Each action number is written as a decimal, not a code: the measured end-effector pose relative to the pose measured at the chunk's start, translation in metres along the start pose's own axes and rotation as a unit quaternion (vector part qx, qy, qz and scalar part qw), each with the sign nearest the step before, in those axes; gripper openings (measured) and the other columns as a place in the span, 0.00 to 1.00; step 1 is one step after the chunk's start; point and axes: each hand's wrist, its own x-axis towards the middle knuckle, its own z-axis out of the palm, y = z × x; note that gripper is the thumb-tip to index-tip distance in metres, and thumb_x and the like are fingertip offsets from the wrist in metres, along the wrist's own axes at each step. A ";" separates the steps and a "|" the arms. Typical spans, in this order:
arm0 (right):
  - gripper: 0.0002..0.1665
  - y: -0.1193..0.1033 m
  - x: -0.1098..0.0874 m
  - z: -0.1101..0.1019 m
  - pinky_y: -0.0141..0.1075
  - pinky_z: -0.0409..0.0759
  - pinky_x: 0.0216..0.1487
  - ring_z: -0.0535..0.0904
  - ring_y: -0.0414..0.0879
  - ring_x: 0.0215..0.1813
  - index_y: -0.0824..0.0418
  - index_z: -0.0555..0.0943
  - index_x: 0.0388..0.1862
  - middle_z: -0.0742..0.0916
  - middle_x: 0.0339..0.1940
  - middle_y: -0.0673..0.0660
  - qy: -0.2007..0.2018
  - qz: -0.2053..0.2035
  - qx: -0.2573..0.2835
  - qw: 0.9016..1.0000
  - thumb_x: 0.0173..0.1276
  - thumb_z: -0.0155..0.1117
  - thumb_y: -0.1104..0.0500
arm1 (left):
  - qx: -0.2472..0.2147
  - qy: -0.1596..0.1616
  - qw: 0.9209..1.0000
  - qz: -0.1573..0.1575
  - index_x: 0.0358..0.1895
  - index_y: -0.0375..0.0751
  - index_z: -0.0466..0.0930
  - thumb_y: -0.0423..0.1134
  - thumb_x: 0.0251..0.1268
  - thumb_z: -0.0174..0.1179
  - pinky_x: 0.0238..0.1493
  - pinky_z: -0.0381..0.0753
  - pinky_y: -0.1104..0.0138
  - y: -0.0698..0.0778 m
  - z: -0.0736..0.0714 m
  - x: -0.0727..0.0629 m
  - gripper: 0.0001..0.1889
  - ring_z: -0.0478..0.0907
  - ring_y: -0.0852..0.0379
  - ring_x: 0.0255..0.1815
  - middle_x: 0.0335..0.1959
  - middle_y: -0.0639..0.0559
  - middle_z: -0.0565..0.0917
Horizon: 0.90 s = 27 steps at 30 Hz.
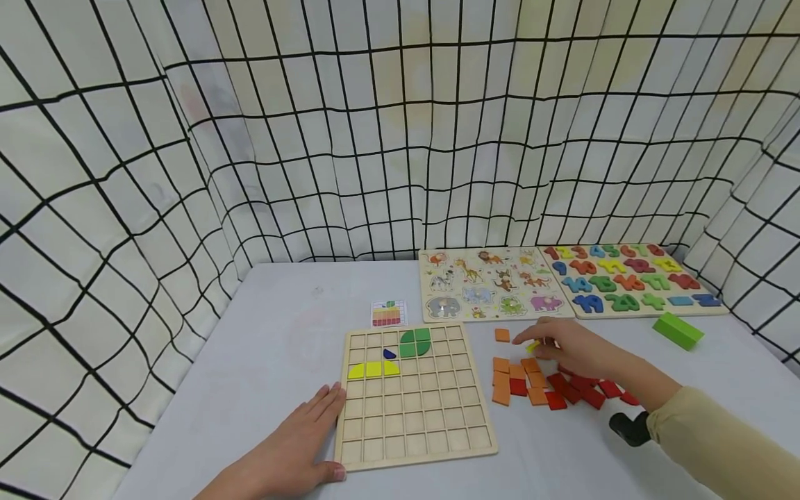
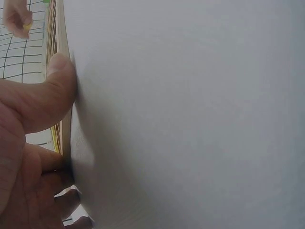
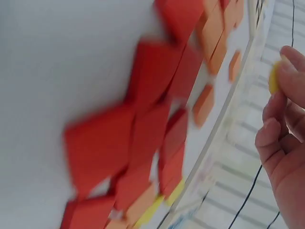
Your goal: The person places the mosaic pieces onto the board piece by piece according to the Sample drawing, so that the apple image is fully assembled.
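My right hand (image 1: 575, 347) pinches a small yellow tile (image 3: 273, 78) between thumb and finger, raised above a scatter of loose red tiles (image 3: 100, 145) and orange tiles (image 1: 501, 394). With fingers extended, my left hand (image 1: 290, 441) rests against the left edge of a wooden grid board (image 1: 425, 423), the thumb close to its lower left corner. Green pieces (image 1: 415, 343) form a rounded shape in the upper part of the grid. Left of them, yellow pieces (image 1: 373, 369) make a row with rounded ends, and a dark blue piece (image 1: 389, 354) lies just above that row.
A small pattern card (image 1: 389, 314) lies beyond the board. Farther back are an animal puzzle (image 1: 487, 285) and a number puzzle (image 1: 625, 278). A green block (image 1: 678, 330) sits at the right, and black netting (image 1: 387, 139) over white cloth surrounds the table.
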 end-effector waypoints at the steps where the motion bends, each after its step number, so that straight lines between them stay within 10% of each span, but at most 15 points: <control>1: 0.16 -0.005 0.004 0.002 0.29 0.81 0.39 0.76 0.41 0.42 0.54 0.86 0.56 0.85 0.45 0.52 0.002 -0.013 0.010 1.000 0.74 0.62 0.67 | 0.000 0.000 1.000 -0.002 0.79 0.26 0.53 0.56 0.58 0.71 0.75 0.56 0.33 0.000 0.000 0.000 0.55 0.48 0.32 0.84 0.82 0.33 0.54; 16: 0.03 -0.080 0.084 0.051 0.33 0.82 0.42 0.83 0.44 0.37 0.60 0.86 0.41 0.89 0.35 0.51 0.010 0.000 0.196 0.980 0.71 0.69 0.61 | -0.003 0.004 1.000 0.000 0.79 0.27 0.54 0.57 0.58 0.71 0.75 0.56 0.33 0.000 -0.001 -0.001 0.55 0.48 0.32 0.84 0.83 0.34 0.54; 27: 0.05 -0.112 0.122 0.074 0.28 0.82 0.37 0.83 0.36 0.35 0.58 0.91 0.37 0.92 0.38 0.52 -0.014 -0.019 0.116 0.993 0.70 0.69 0.65 | -0.006 0.007 1.000 0.001 0.79 0.27 0.54 0.55 0.57 0.72 0.75 0.56 0.33 -0.002 0.000 -0.002 0.55 0.48 0.33 0.84 0.83 0.34 0.55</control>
